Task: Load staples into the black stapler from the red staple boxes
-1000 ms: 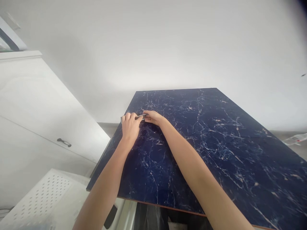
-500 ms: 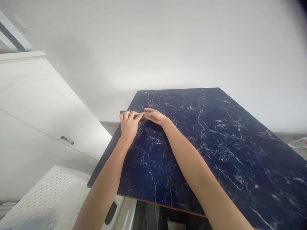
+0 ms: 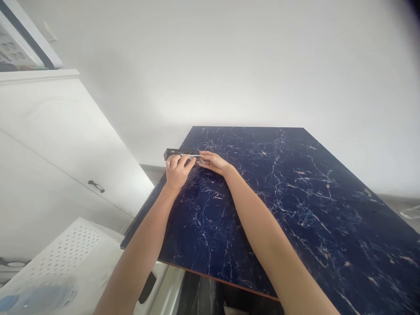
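Note:
A black stapler (image 3: 172, 152), long and narrow with a shiny metal strip along it, is in my hands above the far left part of the blue marbled table (image 3: 229, 210). My left hand (image 3: 179, 169) is closed round its near side, fingers bent over the body. At the stapler's right end, my right hand (image 3: 214, 162) pinches with thumb and fingers. A small grey metal piece shows by those fingertips; whether it is part of the stapler I cannot tell. My left fingers partly cover the stapler's front.
White cabinets with a dark handle (image 3: 96, 186) stand to the left. Below them are a white perforated surface (image 3: 70, 247) and a clear plastic bottle (image 3: 46, 299). A pale wall (image 3: 246, 65) rises behind the table. Something transparent (image 3: 410, 212) lies beyond the right edge.
The stapler's black left end now shows more above my left fingers, as it has tilted or turned slightly. Both hands keep their hold. The camera view has shifted a little.

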Demonstrator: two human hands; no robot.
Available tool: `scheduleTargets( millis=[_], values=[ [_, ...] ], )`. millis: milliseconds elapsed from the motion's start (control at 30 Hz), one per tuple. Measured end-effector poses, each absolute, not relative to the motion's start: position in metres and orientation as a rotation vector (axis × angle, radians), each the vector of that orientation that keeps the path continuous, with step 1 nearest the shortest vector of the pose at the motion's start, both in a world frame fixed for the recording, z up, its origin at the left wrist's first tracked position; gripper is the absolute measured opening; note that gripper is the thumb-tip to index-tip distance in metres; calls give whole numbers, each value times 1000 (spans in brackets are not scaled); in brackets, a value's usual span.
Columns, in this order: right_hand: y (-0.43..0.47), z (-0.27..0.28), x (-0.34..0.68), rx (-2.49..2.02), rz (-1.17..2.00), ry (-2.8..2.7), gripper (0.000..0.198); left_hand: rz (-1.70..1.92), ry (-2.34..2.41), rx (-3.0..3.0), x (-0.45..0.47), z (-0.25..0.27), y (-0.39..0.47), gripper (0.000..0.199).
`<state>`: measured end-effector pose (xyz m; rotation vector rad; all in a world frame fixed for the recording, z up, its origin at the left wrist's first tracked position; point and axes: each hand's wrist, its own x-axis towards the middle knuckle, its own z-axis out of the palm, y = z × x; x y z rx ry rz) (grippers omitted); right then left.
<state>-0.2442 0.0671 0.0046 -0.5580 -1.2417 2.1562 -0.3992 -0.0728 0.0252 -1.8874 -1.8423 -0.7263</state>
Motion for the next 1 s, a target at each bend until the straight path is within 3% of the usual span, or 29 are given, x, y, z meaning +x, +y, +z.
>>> scheduleTargets(
  millis=[133, 233, 300, 500, 633, 1000],
  values=[
    [68, 5, -238, -553, 2205, -1341, 27, -738, -1877, -1866, -400, 26, -74, 33],
    [69, 6, -240, -583, 2175, -1404, 15, -765, -1882, -1814, -398, 28, -74, 37],
    [69, 9, -244, -596, 2060, -1439, 13, -792, -1882, -1765, -396, 30, -74, 45],
    [72, 34, -251, -762, 1473, -1656, 33, -973, -1894, -1709, -389, 33, -72, 66],
    [79, 48, -243, -793, 1189, -1829, 39, -1136, -1937, -1699, -377, 30, -71, 65],
    [65, 36, -235, -682, 1041, -2579, 60, -1192, -2143, -1539, -363, 20, -68, 52]
  ],
)
